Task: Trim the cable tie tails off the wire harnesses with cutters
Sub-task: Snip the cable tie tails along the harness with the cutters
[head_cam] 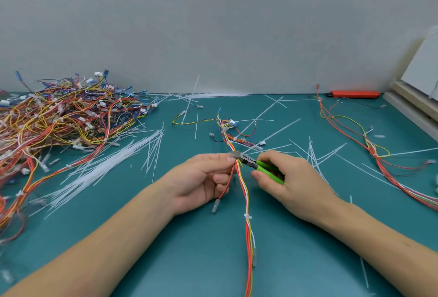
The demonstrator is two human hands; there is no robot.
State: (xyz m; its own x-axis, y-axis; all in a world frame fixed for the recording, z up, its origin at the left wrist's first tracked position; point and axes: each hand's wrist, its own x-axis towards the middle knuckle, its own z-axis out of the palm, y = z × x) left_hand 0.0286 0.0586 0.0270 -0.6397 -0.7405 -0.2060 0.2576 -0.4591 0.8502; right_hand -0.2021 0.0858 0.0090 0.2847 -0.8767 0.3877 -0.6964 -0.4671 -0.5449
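Teal matting covers the counter (147, 237). Between the hands, a limp, light bundle of red, yellow and white wires (244, 187) is pinched by the left hand (203, 183); green-handled metal cutters (258, 166) are gripped by the right hand (294, 178). Holding beside the tie seems best.

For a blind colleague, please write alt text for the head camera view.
A person's left hand pinches a wire harness while the right hand holds green-handled cutters against it, above a teal mat. A big pile of harnesses lies far left; white cable tie tails are scattered around.
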